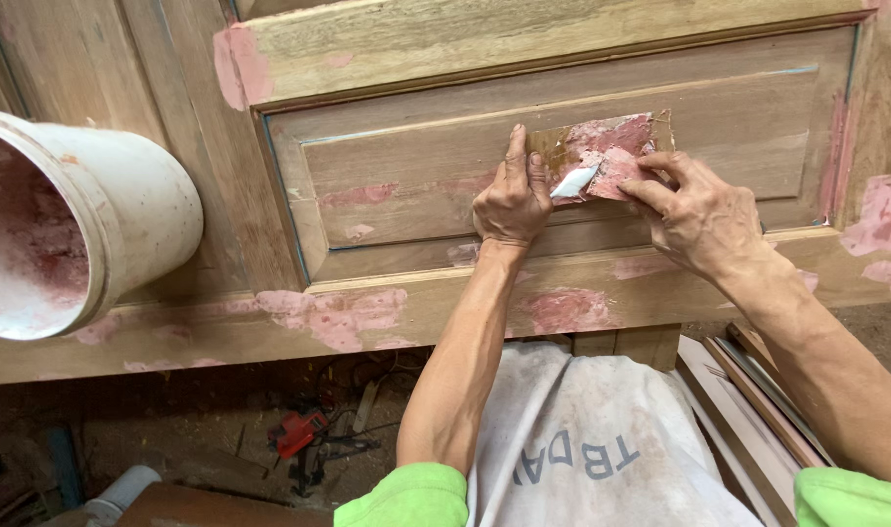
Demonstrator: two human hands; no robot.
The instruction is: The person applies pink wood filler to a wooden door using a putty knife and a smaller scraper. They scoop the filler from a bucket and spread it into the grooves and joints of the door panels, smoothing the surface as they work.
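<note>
A bare wooden door panel [416,166] lies flat in front of me, patched with pink filler. A small board scrap [611,146] smeared with pink putty rests on its recessed panel. My left hand [511,200] lies fingers-down at the scrap's left edge, with a short white scraper blade [574,182] sticking out beside it. My right hand [694,210] grips the scrap's right edge with thumb and fingers. Whether the left hand actually holds the blade is hidden by the fingers.
A white plastic bucket [123,205] stained pink inside lies on its side on the door's left part. Below the door's edge are a dirt floor, a red tool [297,431] and stacked wooden strips [758,390] at the right. A white apron covers my lap.
</note>
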